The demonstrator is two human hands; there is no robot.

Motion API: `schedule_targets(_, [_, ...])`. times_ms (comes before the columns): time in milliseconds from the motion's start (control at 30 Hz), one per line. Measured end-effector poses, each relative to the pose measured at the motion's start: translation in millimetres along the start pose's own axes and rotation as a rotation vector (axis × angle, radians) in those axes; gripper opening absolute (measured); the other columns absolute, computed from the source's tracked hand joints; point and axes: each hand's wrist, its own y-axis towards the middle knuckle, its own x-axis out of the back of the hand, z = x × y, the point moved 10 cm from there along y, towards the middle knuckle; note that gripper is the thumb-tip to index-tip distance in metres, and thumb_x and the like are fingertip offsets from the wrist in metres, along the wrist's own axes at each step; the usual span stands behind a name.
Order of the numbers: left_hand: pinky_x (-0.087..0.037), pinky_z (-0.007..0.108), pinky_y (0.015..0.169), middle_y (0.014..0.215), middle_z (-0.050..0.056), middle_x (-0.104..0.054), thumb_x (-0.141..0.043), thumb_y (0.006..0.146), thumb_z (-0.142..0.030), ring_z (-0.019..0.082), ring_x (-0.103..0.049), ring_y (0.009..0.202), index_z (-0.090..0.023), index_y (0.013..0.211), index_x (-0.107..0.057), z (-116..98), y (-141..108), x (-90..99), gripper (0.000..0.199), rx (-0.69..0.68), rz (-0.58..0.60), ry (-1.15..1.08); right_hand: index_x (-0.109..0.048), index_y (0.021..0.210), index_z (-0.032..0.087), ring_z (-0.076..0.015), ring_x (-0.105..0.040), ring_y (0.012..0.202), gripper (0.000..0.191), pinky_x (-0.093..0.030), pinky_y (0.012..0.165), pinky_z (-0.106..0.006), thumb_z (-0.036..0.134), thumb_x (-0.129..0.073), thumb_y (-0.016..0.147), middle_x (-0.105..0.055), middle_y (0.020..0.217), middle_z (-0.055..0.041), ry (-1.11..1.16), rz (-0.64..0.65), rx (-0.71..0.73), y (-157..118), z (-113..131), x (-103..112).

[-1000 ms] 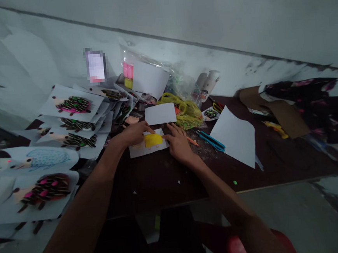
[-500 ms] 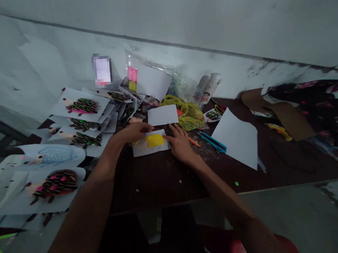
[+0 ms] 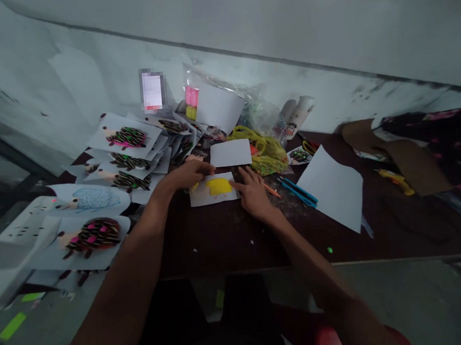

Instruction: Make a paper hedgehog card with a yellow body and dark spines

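Right now your small white paper card [image 3: 201, 200], bearing a raised-looking yellow rounded shape [image 3: 218, 186], lies on the dark brown tabletop [image 3: 228, 247] between your two hands. Your right hand [image 3: 255, 194] rests at the card's right edge, fingers spread and clasping nothing, the index fingertip close to the yellow shape. Your left hand [image 3: 188, 174] is bent over the card's upper left corner with a bit of yellow showing beneath it; you can't tell from this angle whether its fingers pinch anything.

Just beyond the card you have a blank white paper rectangle [image 3: 231, 153], and next to that a yellow mesh bag [image 3: 273, 160]. To the right of your right hand lie a slim orange stick [image 3: 272, 191] and a long bright-blue tool [image 3: 299, 191], the latter against a large white paper sheet [image 3: 333, 188]. On your left, white sheets with dark striped hedgehog figures [image 3: 126, 137] are piled up. Farther right sit a bent brown cardboard piece [image 3: 411, 163] and a dark flowered cloth [image 3: 447, 137].
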Motion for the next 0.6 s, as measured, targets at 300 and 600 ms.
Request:
schedule_targets(300, [-0.054, 0.031, 0.091, 0.119, 0.006, -0.075, -0.048, 0.066, -0.013, 0.02, -0.067, 0.106, -0.016, 0.119, -0.073, 1.8, -1.2, -1.3, 0.058, 0.005, -0.001, -0.097, -0.066, 0.139, 0.024, -0.0336, -0.027, 0.154, 0.057, -0.026, 0.121, -0.055, 0.004, -0.052, 0.087, -0.039, 0.164, -0.0131, -0.002, 0.024, -0.011, -3.1, 2.3, 3.1])
schedule_targets(600, [-0.054, 0.034, 0.096, 0.121, 0.006, -0.075, -0.047, 0.064, -0.012, 0.021, -0.068, 0.108, -0.017, 0.117, -0.073, 4.2, -2.0, -2.9, 0.059, 0.027, -0.003, -0.097, -0.069, 0.135, 0.023, -0.0335, -0.032, 0.151, 0.055, -0.028, 0.119, -0.056, 0.004, -0.05, 0.086, -0.045, 0.159, -0.013, 0.04, -0.059, 0.015, -3.5, 1.4, 6.1])
